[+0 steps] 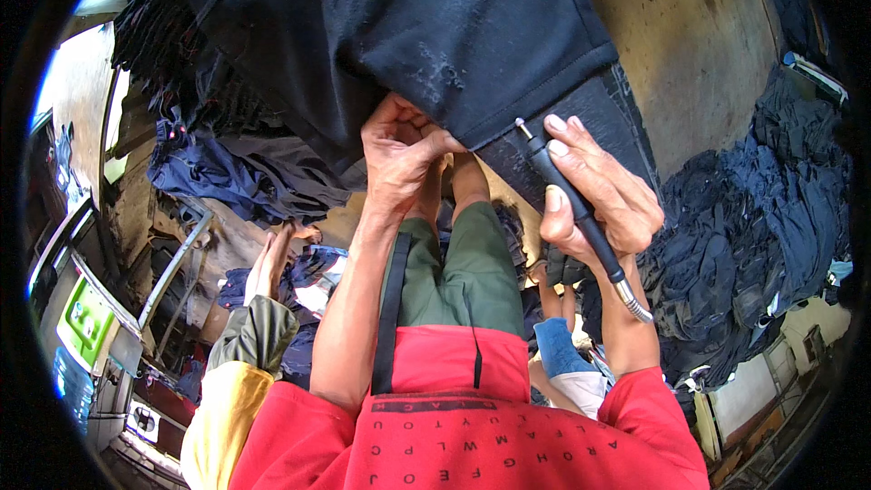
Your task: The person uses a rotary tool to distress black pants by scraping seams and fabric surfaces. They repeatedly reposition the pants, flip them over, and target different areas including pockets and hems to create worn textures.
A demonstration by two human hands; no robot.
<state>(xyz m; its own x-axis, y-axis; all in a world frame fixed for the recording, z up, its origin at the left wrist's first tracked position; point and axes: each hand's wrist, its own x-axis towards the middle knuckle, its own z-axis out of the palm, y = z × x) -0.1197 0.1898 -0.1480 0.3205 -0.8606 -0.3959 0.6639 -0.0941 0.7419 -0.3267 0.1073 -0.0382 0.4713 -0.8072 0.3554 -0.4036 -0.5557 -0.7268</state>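
Note:
A dark navy pair of denim shorts or trousers is spread out in front of me, with pale, frayed abrasion marks on the cloth. A flat black board shows under its hem. My left hand pinches the lower edge of the cloth, its fingertips partly hidden by the fabric. In my right hand is a black pen-shaped rotary grinder, held between thumb and fingers. Its small metal tip points up and left, just over the board near the hem, and a flexible metal shaft leaves its rear end.
Dark garments lie heaped at the right, and more hang or lie at the left. A co-worker's hand and olive sleeve are close on my left. Another person's gloved hand shows past my right forearm. A brown wooden panel stands behind.

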